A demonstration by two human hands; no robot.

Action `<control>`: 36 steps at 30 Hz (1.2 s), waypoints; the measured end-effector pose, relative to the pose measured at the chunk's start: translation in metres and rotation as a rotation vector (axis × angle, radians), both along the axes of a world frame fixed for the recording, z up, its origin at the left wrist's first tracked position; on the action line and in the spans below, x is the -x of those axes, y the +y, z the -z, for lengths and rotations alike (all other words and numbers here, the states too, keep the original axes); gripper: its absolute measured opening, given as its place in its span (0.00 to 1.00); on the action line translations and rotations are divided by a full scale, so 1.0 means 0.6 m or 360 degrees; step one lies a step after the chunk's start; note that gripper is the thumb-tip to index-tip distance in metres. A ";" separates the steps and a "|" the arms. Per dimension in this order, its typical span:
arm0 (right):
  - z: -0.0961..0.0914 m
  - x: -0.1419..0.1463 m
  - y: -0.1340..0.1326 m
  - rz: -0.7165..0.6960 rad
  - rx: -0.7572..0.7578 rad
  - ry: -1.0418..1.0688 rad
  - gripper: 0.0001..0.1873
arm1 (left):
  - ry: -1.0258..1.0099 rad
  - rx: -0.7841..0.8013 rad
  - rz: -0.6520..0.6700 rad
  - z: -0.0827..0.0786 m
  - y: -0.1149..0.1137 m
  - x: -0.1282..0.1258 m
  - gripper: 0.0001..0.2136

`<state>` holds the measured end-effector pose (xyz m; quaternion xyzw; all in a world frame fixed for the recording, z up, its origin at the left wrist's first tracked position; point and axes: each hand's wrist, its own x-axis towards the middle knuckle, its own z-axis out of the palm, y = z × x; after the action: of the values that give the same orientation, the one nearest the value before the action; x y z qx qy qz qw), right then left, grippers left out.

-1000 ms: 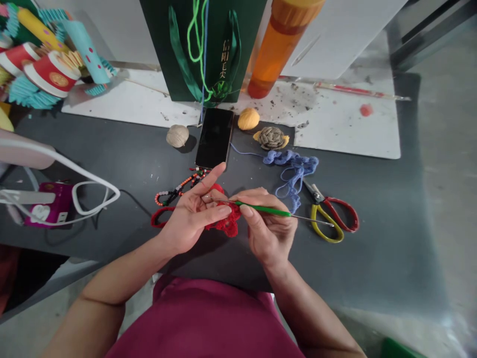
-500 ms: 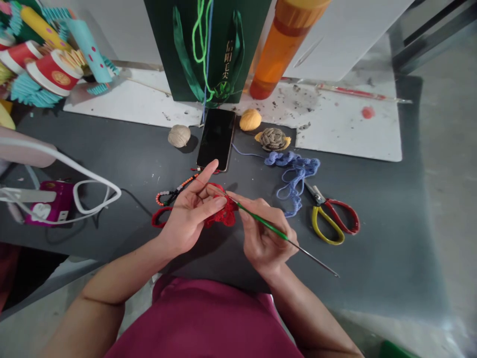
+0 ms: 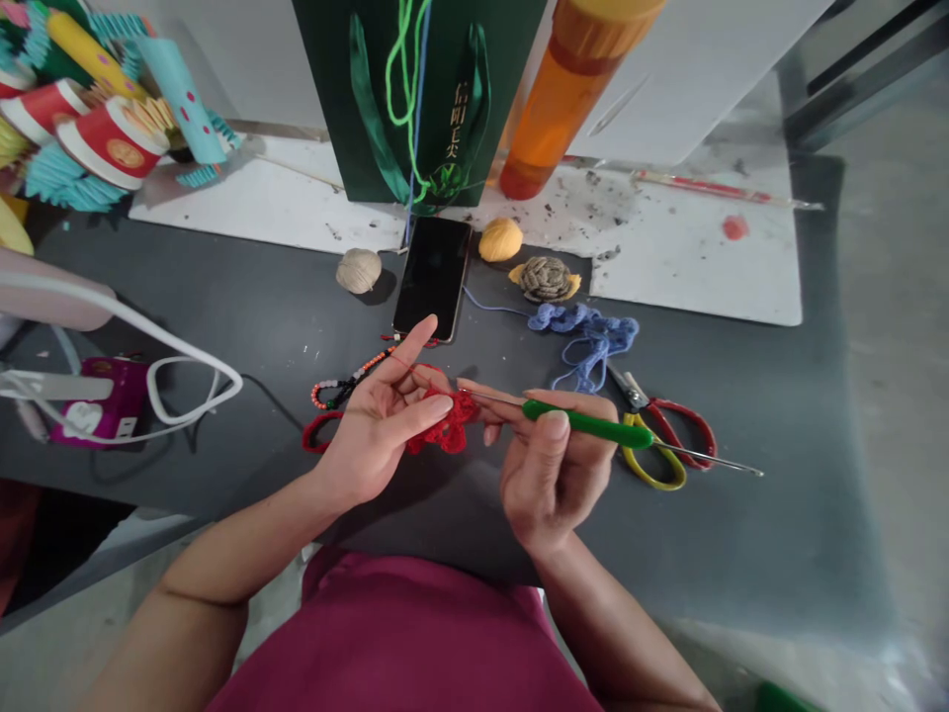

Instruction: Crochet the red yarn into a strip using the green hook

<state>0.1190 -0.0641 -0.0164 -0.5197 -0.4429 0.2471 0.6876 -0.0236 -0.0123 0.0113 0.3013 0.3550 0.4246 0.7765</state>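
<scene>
My left hand (image 3: 382, 430) pinches a small piece of red crochet (image 3: 449, 427) between thumb and fingers, its index finger raised towards the phone. A red strand runs over that finger. In my right hand (image 3: 556, 465) is a crochet hook (image 3: 593, 423) with a green handle, gripped between thumb and fingers. The hook's thin metal tip points left and reaches the right edge of the red crochet; whether it sits in a stitch I cannot tell. Its other metal end sticks out to the right, over the scissors (image 3: 667, 435) with red and yellow handles.
Behind my hands lie a black phone (image 3: 432, 272), a beige yarn ball (image 3: 359, 270), a yellow yarn ball (image 3: 500, 239), a crocheted flower (image 3: 547, 279) and blue crochet (image 3: 585, 331). A green bag (image 3: 415, 99) and an orange bottle (image 3: 567, 109) stand farther back. A white cable (image 3: 185, 346) loops at left.
My right hand has moved slightly right and turned, so the hook lies flatter and more of its green handle shows. The left hand has stayed in place on the red crochet.
</scene>
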 end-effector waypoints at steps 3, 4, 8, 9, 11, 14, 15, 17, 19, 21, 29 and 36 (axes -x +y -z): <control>0.000 0.003 0.000 0.0027 -0.0005 -0.0021 0.08 | -0.0006 -0.0004 -0.0004 0.000 0.000 -0.001 0.34; -0.001 0.003 0.001 0.0035 -0.0023 -0.0028 0.09 | -0.0009 -0.0009 0.0002 0.000 -0.001 -0.001 0.33; -0.005 0.001 0.002 0.0039 -0.0022 -0.0015 0.09 | 0.0005 -0.0004 0.0036 0.001 -0.003 -0.001 0.36; -0.005 0.000 0.002 0.0024 0.0017 0.0013 0.08 | 0.0007 0.0012 0.0045 0.001 -0.004 -0.001 0.39; -0.005 -0.004 0.003 -0.0022 0.0103 0.0083 0.07 | -0.0010 0.0056 0.0065 0.000 -0.005 -0.001 0.46; 0.000 -0.008 0.005 -0.0095 0.0185 0.0183 0.08 | -0.0067 0.0090 0.0103 -0.003 -0.005 -0.001 0.56; 0.002 -0.010 0.006 -0.0105 0.0200 0.0211 0.07 | -0.0083 0.0084 0.0113 -0.004 -0.004 0.000 0.58; 0.005 -0.010 0.010 -0.0151 0.0202 0.0275 0.07 | -0.0105 0.0076 0.0129 -0.007 -0.004 0.000 0.61; 0.006 -0.010 0.014 -0.0254 0.0166 0.0365 0.07 | -0.0113 0.0097 0.0142 -0.009 -0.003 0.001 0.63; 0.006 -0.009 0.019 -0.0353 0.0114 0.0452 0.06 | -0.0122 0.0136 0.0155 -0.011 -0.003 0.001 0.64; 0.004 -0.020 0.021 -0.0354 0.0144 0.0285 0.09 | -0.0054 0.0094 0.0190 -0.010 0.001 0.004 0.67; -0.006 -0.025 0.013 -0.0230 -0.0239 -0.0481 0.14 | -0.0053 -0.0024 0.0126 -0.011 -0.003 0.002 0.69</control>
<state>0.1341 -0.0566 -0.0129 -0.4649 -0.5946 0.1812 0.6305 -0.0247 -0.0143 0.0180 0.3139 0.3266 0.4010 0.7963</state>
